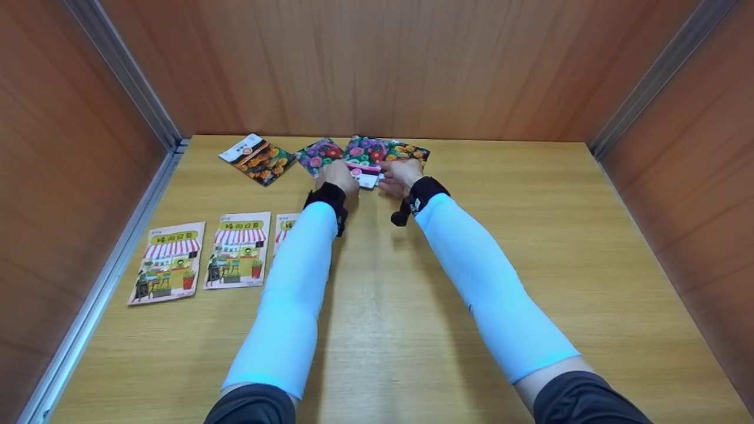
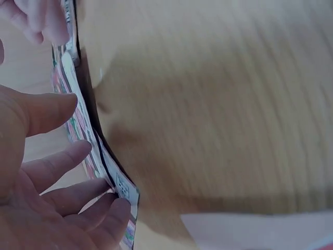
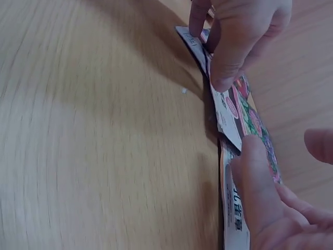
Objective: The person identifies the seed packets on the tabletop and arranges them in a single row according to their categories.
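Three flower-picture packets lie close together at the table's back: a left one [image 1: 320,153], a middle one [image 1: 365,151] with a pink band and white end, and an orange-flowered one [image 1: 408,151]. The left hand [image 1: 337,176] touches the left and middle packets; its thumb and fingers are spread over their near edges in the left wrist view. Loosely extended, the fingers of the right hand [image 1: 402,175] touch where the middle packet [image 3: 227,114] overlaps the right one [image 3: 237,219], thumb held apart. Part of each packet is hidden by the hands.
Another orange-flower packet [image 1: 259,159] lies tilted at the back left. Nearer on the left, packets with a striped awning picture stand in a row: one [image 1: 168,265], a second [image 1: 238,250], and a third [image 1: 284,227] partly under the left sleeve. Wooden walls [image 1: 377,70] enclose the table.
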`<state>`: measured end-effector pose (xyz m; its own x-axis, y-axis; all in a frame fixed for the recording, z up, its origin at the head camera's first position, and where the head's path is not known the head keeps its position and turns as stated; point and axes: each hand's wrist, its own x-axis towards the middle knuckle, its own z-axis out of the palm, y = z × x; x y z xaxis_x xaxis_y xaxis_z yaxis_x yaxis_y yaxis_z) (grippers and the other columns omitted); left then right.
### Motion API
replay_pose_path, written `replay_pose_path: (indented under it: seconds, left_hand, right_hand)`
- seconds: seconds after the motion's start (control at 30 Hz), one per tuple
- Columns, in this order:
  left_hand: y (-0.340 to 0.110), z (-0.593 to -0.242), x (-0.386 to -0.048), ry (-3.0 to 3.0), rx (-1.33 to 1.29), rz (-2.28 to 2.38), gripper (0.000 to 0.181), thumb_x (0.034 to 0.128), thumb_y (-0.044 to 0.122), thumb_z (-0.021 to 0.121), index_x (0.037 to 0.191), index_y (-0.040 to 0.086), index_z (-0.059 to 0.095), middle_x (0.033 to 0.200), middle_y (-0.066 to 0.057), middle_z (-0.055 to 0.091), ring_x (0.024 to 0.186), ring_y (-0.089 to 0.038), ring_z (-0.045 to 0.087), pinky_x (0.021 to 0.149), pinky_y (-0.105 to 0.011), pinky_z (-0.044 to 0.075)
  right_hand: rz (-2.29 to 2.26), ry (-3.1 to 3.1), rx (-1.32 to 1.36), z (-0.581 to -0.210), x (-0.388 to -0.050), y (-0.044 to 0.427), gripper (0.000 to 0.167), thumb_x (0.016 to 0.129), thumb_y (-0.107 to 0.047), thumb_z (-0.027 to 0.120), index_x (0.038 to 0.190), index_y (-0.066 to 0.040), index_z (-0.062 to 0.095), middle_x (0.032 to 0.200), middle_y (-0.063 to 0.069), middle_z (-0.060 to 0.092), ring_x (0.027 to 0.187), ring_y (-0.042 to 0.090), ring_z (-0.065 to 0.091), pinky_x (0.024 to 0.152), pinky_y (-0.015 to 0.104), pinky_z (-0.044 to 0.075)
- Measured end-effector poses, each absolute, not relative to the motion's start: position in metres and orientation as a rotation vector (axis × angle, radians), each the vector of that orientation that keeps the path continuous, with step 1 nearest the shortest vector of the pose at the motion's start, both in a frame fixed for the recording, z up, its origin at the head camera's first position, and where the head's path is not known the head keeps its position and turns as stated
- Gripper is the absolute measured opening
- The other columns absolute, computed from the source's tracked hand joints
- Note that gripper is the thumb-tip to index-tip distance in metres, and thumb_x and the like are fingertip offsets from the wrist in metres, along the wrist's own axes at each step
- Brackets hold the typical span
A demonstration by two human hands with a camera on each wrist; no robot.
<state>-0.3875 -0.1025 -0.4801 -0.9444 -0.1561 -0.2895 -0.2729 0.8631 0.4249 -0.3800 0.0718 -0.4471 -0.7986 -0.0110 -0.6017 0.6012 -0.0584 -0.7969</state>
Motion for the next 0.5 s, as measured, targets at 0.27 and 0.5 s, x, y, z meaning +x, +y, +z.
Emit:
replay_pose_path:
  seconds: [0.27,0.5]
  left_hand:
    - [-0.104,-0.517,-0.418,2.867,-0.277,0.594,0.061,0.0967,0.056,0.082,0.137,0.011,0.073,0.142,-0.013,0.076,0.129,-0.029,0.071,0.111,-0.045,0.059]
    - [-0.100,-0.466,-0.370,2.800,-0.288,0.703,0.061,0.0990,0.045,0.087,0.143,0.006,0.068,0.143,-0.015,0.074,0.129,-0.032,0.069,0.117,-0.046,0.057]
  right_hand:
    - [-2.037,1.731,0.621,-0.454,-0.378,0.062,0.049,0.110,-0.010,0.071,0.155,0.000,0.058,0.155,0.020,0.070,0.141,0.029,0.073,0.111,0.034,0.063]
    - [-1.859,1.930,0.541,-0.462,-0.382,0.052,0.024,0.109,-0.018,0.075,0.132,-0.010,0.074,0.111,0.007,0.081,0.074,0.013,0.070,0.073,0.023,0.064]
